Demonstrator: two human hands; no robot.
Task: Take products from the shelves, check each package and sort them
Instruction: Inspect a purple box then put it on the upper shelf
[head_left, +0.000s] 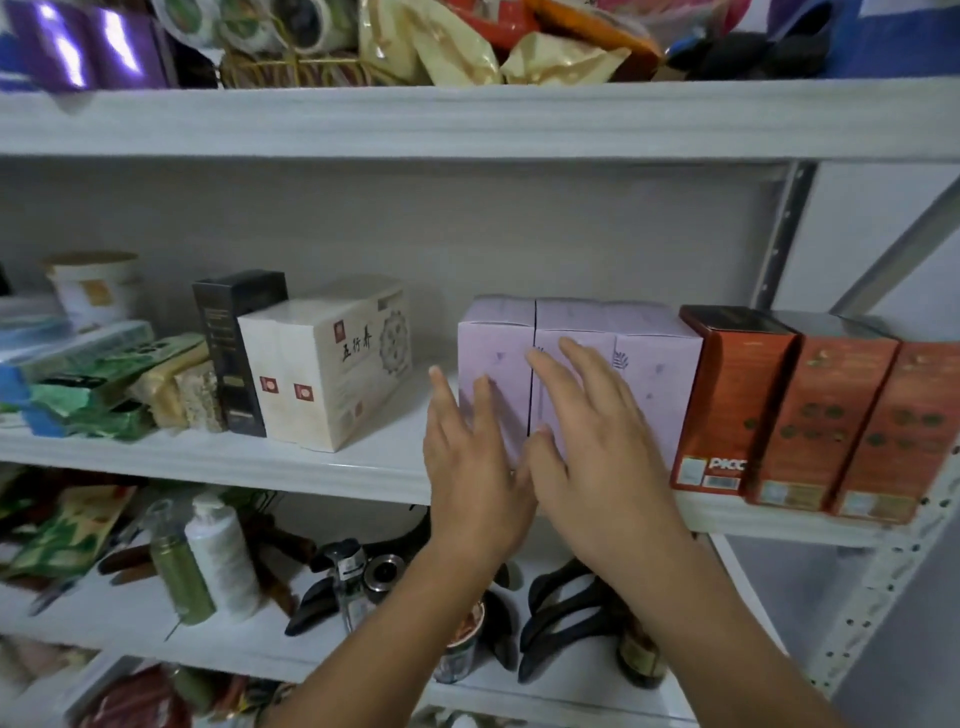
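Three pale lilac boxes stand side by side on the middle shelf (363, 467); the left lilac box (493, 343), the middle one (571, 322) and the right one (657, 364). My left hand (470, 462) reaches up in front of the left box with straight fingers, holding nothing. Beside it, my right hand (592, 441) is spread flat against the front of the middle box. Both hands cover the lower fronts of these boxes.
Three orange-red cartons (737, 395) stand to the right of the lilac boxes. Left of them are white boxes (322, 374), a black box (234, 332) and green packets (88, 384). Bottles (182, 571) and dark tools lie on the lower shelf; bags fill the top shelf.
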